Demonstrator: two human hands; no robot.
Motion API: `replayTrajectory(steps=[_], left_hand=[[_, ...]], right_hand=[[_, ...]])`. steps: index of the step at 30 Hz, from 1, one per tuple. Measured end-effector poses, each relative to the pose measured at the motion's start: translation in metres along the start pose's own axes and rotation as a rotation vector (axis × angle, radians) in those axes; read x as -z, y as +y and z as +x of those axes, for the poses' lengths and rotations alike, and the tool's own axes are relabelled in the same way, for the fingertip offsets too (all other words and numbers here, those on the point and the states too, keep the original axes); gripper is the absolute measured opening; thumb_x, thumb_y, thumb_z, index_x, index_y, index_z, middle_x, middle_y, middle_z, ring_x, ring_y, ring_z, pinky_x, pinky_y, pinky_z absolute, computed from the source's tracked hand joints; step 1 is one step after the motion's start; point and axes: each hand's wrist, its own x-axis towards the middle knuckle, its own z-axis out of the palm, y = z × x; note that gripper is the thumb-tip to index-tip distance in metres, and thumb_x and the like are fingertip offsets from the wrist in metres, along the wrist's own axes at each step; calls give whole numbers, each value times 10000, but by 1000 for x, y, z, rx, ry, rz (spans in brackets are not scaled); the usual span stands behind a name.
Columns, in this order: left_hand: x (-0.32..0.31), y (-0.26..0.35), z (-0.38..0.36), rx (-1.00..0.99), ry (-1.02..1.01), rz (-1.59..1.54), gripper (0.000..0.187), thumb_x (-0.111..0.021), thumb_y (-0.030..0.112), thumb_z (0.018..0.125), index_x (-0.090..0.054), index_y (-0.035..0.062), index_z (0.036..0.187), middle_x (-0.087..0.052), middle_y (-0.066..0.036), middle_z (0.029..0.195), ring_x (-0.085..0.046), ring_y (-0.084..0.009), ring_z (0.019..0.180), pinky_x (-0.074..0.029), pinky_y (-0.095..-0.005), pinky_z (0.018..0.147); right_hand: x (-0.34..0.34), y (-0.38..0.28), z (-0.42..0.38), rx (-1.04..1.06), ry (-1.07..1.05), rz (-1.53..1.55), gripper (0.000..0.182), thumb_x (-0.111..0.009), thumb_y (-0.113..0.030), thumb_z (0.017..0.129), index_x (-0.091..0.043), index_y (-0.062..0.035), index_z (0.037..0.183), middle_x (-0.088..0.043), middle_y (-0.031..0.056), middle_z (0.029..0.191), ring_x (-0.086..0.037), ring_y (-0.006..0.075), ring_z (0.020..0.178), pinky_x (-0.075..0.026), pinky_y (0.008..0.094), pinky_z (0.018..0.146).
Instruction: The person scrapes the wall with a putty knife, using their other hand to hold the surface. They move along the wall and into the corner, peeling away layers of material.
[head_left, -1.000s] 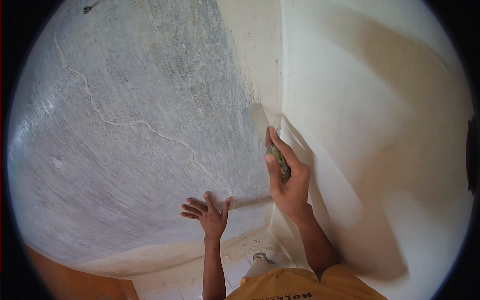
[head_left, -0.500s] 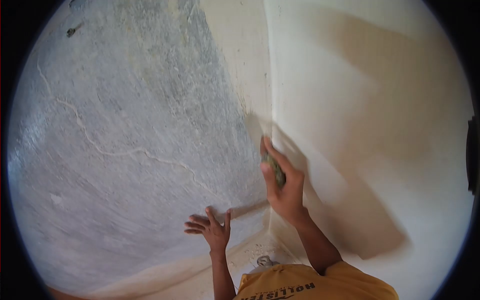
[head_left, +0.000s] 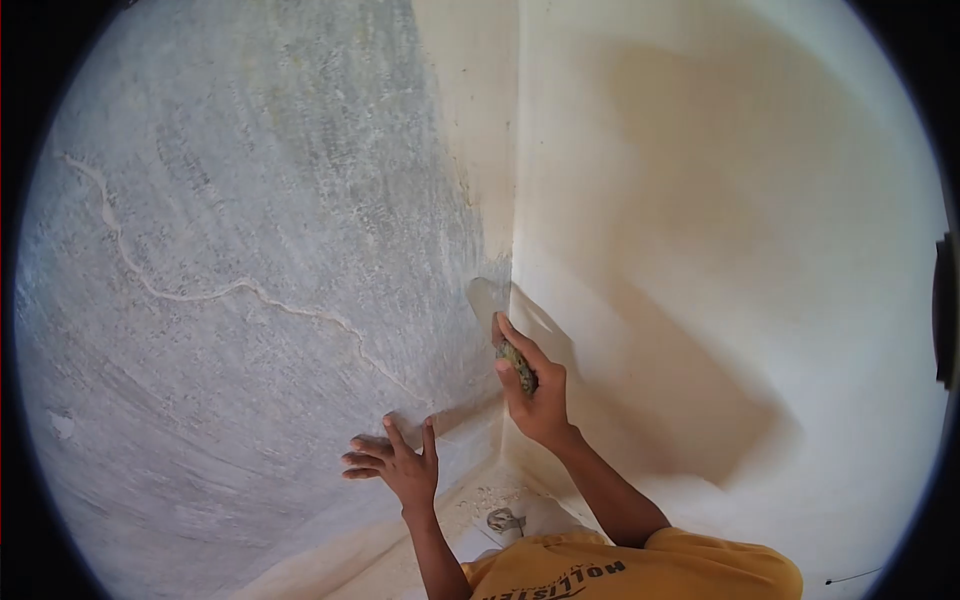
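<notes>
My right hand [head_left: 540, 392] is wrapped round the mottled handle of a scraper [head_left: 486, 300], whose flat blade lies against the grey wall [head_left: 300, 220] close to the corner. Cream coating [head_left: 475, 130] covers the strip of wall above the blade. Lower and to the left, my left hand [head_left: 402, 465] rests on the grey surface with its fingers spread, holding nothing. A raised, pale, winding line [head_left: 245, 285] crosses the grey wall up and left of that hand.
On the right stands the cream side wall [head_left: 800, 250], with shadows of my arm and body on it. Crumbs of debris [head_left: 490, 495] lie at the foot of the corner, near a small greyish round object [head_left: 505, 520]. A thin dark wire [head_left: 850, 577] shows at lower right.
The view has shifted slightly. The scraper blade in my right hand has moved down along the corner, and more grey wall shows beside the corner above it. My left hand stays spread on the wall.
</notes>
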Motion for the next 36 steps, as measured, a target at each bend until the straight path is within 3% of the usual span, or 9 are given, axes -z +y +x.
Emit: replayTrajectory(steps=[5, 8, 13, 19, 22, 26, 31, 36], left_hand=[[0, -1, -2, -8, 0, -8, 999, -647, 606, 940, -137, 133, 1656, 279, -345, 1612, 377, -572, 1413, 228, -789, 1021], [-1, 1, 0, 10, 1, -25, 1000, -647, 601, 942, -128, 134, 1658, 285, -348, 1608, 379, -578, 1409, 228, -789, 1017], [-13, 4, -5, 48, 21, -73, 1015, -649, 611, 935, -99, 170, 1665, 291, -352, 1603, 368, -597, 1405, 220, -803, 1008], [-14, 4, -5, 46, 28, -68, 1029, -641, 617, 936, -69, 174, 1667, 301, -363, 1593, 367, -598, 1405, 217, -805, 1005], [-16, 4, -6, 75, 39, -113, 1018, -699, 586, 906, -129, 218, 1666, 291, -309, 1624, 363, -581, 1419, 212, -803, 1017], [-16, 3, -6, 66, 28, -102, 1024, -684, 596, 915, -113, 196, 1666, 294, -331, 1612, 367, -582, 1415, 216, -801, 1013], [-13, 3, -6, 59, -4, -77, 1032, -652, 614, 932, -89, 153, 1665, 297, -371, 1591, 375, -591, 1404, 219, -797, 1009], [-17, -3, -9, 39, 36, -110, 1015, -706, 588, 903, -150, 213, 1664, 271, -306, 1634, 359, -564, 1430, 219, -798, 1019]], right_hand=[[7, -29, 51, -41, 63, 84, 473, -654, -133, 1012, -547, 0, 1453, -721, 167, 1227, -631, 101, 1027, -496, 259, 906], [-2, -32, 53, 50, 119, 113, 471, -652, -129, 1013, -546, -1, 1454, -717, 174, 1236, -631, 105, 1041, -494, 259, 910], [-8, 9, -12, -19, 34, 16, 461, -631, -95, 1011, -544, 19, 1449, -665, 212, 1345, -648, 216, 1234, -484, 303, 1017], [7, -13, 35, -9, 80, 105, 462, -638, -100, 1010, -548, 12, 1449, -678, 200, 1333, -647, 150, 1183, -487, 287, 990], [5, -13, 19, -54, 58, 28, 458, -640, -95, 1009, -553, 9, 1446, -680, 198, 1332, -639, 126, 1165, -488, 275, 976], [-6, 6, -10, -49, 68, -14, 455, -639, -76, 1004, -555, 5, 1444, -673, 203, 1340, -652, 170, 1199, -488, 273, 988], [3, -10, 19, -48, 106, 64, 446, -644, -72, 997, -564, 19, 1426, -659, 210, 1357, -640, 219, 1254, -484, 297, 1027], [-4, -9, -6, -115, 50, 18, 448, -642, -99, 1005, -562, 11, 1431, -662, 198, 1356, -641, 240, 1259, -474, 302, 1049]])
